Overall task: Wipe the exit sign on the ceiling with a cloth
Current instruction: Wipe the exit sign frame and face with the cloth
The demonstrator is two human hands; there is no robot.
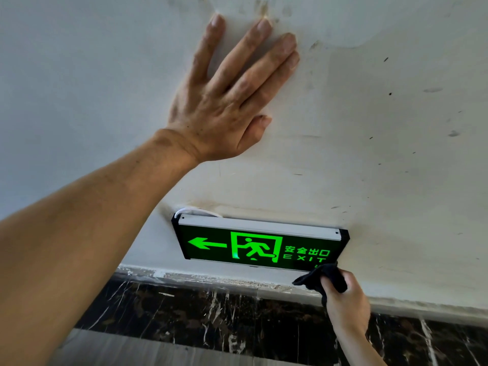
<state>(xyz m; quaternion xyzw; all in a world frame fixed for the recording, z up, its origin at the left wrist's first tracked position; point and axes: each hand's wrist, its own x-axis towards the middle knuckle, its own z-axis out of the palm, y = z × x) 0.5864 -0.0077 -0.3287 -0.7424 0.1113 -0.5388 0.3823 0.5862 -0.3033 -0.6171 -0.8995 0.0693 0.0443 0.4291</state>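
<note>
Pressing my left hand point(227, 101) flat, fingers spread, against the ceiling point(383, 101) at upper centre. My right hand point(344, 299) is clamping the black cloth point(323, 277) against the exit sign's point(260, 244) lower right corner.

Lit exit sign point(260, 243) with a black face and glowing green markings: an arrow pointing to 9 o'clock, a running-figure-in-doorway pictogram at centre, then toward 3 o'clock the characters "安全出口" above the word "EXIT"
</note>
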